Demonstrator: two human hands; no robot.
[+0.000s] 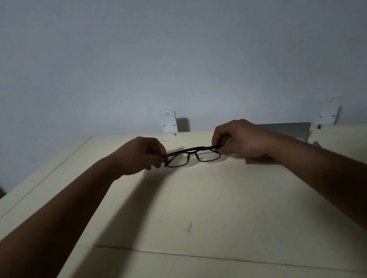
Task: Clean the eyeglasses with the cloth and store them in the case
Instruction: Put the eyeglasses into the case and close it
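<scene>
Eyeglasses point(192, 156), black thin-rimmed rectangular frame with clear lenses, held up just above cream matte worktop point(187, 209), lenses tilted downward. Left hand point(143, 155) pinching left end of frame, grip closed tight on it; right hand point(240, 139) pinching right end likewise, fingers curled. Both bare forearms stretched forward. Flat grey rectangular object point(294, 129) behind right hand, partly hidden, kind unclear. Two pale metal brackets point(169, 121) with screw holes against smooth grey wall point(165, 47). Thin seam lines crossing worktop surface.
</scene>
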